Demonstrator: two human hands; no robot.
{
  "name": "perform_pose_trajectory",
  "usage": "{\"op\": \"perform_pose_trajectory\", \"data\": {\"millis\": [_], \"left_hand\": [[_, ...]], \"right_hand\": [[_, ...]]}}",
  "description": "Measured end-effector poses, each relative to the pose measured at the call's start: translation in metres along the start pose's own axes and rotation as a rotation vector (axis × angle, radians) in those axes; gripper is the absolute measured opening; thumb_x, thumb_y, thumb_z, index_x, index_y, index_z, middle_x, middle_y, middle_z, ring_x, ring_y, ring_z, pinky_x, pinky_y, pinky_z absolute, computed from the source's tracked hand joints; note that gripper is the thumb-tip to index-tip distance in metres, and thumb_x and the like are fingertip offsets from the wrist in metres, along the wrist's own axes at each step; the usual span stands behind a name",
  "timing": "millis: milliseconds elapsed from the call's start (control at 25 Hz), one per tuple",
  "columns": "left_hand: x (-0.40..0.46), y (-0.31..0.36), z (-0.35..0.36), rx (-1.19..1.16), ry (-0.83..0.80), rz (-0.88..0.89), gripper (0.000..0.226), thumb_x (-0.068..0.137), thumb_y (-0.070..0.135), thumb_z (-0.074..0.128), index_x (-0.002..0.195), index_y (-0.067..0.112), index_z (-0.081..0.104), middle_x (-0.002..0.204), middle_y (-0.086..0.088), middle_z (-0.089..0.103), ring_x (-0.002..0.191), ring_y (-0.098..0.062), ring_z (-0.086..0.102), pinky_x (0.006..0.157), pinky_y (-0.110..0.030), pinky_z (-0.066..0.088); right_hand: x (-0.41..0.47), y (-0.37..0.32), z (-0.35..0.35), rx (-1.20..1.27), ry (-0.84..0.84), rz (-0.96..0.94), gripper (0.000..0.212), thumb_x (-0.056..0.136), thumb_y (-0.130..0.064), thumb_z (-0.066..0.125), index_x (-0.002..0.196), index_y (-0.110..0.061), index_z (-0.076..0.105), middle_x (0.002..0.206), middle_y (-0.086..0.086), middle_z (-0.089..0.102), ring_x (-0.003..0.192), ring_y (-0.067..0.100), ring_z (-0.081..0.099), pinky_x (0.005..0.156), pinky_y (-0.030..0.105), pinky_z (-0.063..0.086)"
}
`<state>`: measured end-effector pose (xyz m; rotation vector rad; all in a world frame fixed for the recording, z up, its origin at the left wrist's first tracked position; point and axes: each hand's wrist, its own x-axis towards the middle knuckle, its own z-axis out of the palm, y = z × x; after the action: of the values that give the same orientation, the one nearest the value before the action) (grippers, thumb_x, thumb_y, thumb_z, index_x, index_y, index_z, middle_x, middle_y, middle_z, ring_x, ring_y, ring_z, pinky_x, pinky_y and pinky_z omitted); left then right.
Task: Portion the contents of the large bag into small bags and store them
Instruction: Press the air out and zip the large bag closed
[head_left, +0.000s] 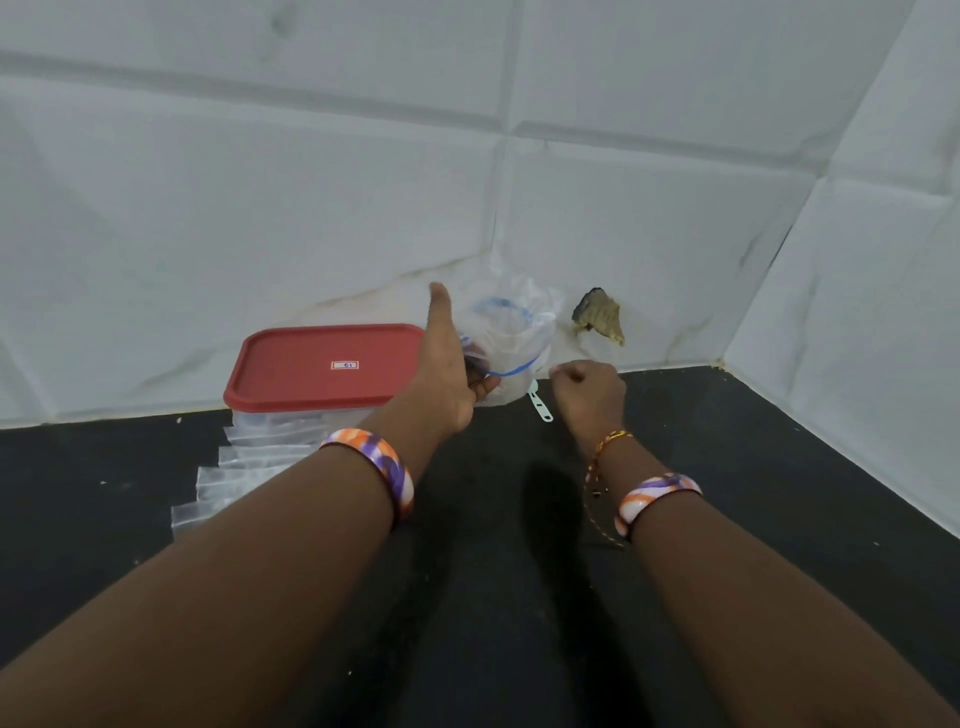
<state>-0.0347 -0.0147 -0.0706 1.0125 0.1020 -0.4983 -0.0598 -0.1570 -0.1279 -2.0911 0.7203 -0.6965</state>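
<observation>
Zip-top bag, large, clear and crumpled with a blue seal line, stands near the back edge of the black counter, against the white tiled wall; its contents are unclear. Left hand grips the bag's left side, fingers curled around it and thumb pointing up. Right hand is a closed fist just right of the bag, pinching something too small to tell. A white plastic spoon handle lies between the hands. At the back left, a red-lidded container sits above a fanned row of small clear bags
</observation>
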Motion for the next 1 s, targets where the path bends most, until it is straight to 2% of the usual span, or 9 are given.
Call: {"op": "perform_pose_trajectory", "data": {"millis": [40, 120, 240, 360, 560, 680, 800, 880, 1000], "left_hand": [[-0.004, 0.0, 0.001, -0.029, -0.011, -0.008, 0.054, 0.092, 0.058, 0.032, 0.107, 0.013, 0.058, 0.104, -0.008, 0.06, 0.084, -0.019, 0.056, 0.073, -0.028, 0.05], [-0.016, 0.003, 0.004, -0.047, -0.048, -0.03, 0.038, 0.096, 0.039, 0.034, 0.113, 0.012, 0.056, 0.111, -0.01, 0.059, 0.091, -0.022, 0.057, 0.075, -0.031, 0.05], [-0.036, 0.015, 0.007, -0.014, -0.162, -0.036, 0.023, 0.093, 0.023, 0.043, 0.108, 0.011, 0.056, 0.103, -0.01, 0.06, 0.085, -0.023, 0.059, 0.074, -0.032, 0.052], [-0.057, 0.028, 0.011, 0.082, -0.189, -0.015, 0.019, 0.091, 0.017, 0.048, 0.108, 0.009, 0.053, 0.092, -0.01, 0.06, 0.075, -0.022, 0.06, 0.066, -0.031, 0.054], [-0.089, 0.051, 0.017, 0.197, -0.209, 0.086, 0.02, 0.091, 0.005, 0.049, 0.11, 0.006, 0.056, 0.096, -0.009, 0.062, 0.079, -0.02, 0.061, 0.07, -0.029, 0.053], [-0.109, 0.065, 0.02, 0.262, -0.228, 0.156, 0.019, 0.092, 0.001, 0.044, 0.103, 0.005, 0.058, 0.093, -0.01, 0.062, 0.077, -0.019, 0.061, 0.068, -0.031, 0.056], [-0.129, 0.078, 0.02, 0.35, -0.273, 0.22, 0.019, 0.093, 0.005, 0.042, 0.088, 0.01, 0.06, 0.081, -0.006, 0.062, 0.069, -0.017, 0.061, 0.052, -0.024, 0.056], [-0.143, 0.086, 0.019, 0.398, -0.305, 0.239, 0.023, 0.093, 0.005, 0.041, 0.08, 0.011, 0.06, 0.077, -0.005, 0.062, 0.066, -0.018, 0.061, 0.05, -0.023, 0.056], [-0.161, 0.093, 0.018, 0.444, -0.313, 0.285, 0.025, 0.092, 0.004, 0.042, 0.074, 0.012, 0.059, 0.073, -0.005, 0.061, 0.057, -0.017, 0.061, 0.048, -0.022, 0.054]], "right_hand": [[-0.001, -0.01, -0.007, 0.239, 0.002, 0.1, 0.026, 0.09, -0.021, 0.056, 0.087, 0.0, 0.07, 0.077, 0.01, 0.066, 0.068, 0.022, 0.06, 0.065, 0.031, 0.049], [-0.004, -0.026, -0.022, 0.461, -0.027, 0.174, 0.024, 0.09, -0.027, 0.057, 0.084, -0.006, 0.067, 0.075, 0.005, 0.065, 0.056, 0.015, 0.054, 0.05, 0.023, 0.044], [-0.015, -0.042, -0.046, 0.625, -0.097, 0.219, 0.029, 0.087, -0.035, 0.061, 0.096, -0.008, 0.064, 0.081, 0.002, 0.063, 0.06, 0.013, 0.052, 0.047, 0.02, 0.042], [-0.025, -0.05, -0.07, 0.691, -0.147, 0.209, 0.037, 0.084, -0.037, 0.064, 0.107, -0.008, 0.061, 0.083, 0.002, 0.058, 0.065, 0.012, 0.049, 0.053, 0.021, 0.043], [-0.042, -0.073, -0.104, 0.721, -0.397, 0.137, 0.036, 0.088, -0.047, 0.055, 0.089, -0.012, 0.064, 0.075, 0.003, 0.057, 0.062, 0.013, 0.053, 0.053, 0.02, 0.048], [-0.053, -0.092, -0.116, 0.719, -0.517, 0.129, 0.04, 0.089, -0.054, 0.046, 0.089, -0.017, 0.063, 0.073, 0.001, 0.053, 0.06, 0.011, 0.047, 0.053, 0.02, 0.047], [-0.062, -0.114, -0.126, 0.711, -0.52, 0.071, 0.047, 0.091, -0.057, 0.04, 0.093, -0.015, 0.062, 0.073, 0.001, 0.051, 0.06, 0.01, 0.045, 0.053, 0.02, 0.046], [-0.068, -0.127, -0.132, 0.74, -0.501, 0.059, 0.052, 0.091, -0.058, 0.038, 0.096, -0.01, 0.06, 0.073, 0.001, 0.052, 0.06, 0.011, 0.048, 0.054, 0.021, 0.046], [-0.078, -0.14, -0.142, 0.752, -0.491, 0.06, 0.049, 0.091, -0.056, 0.041, 0.092, -0.01, 0.058, 0.071, 0.001, 0.053, 0.059, 0.011, 0.051, 0.052, 0.021, 0.047]]}}
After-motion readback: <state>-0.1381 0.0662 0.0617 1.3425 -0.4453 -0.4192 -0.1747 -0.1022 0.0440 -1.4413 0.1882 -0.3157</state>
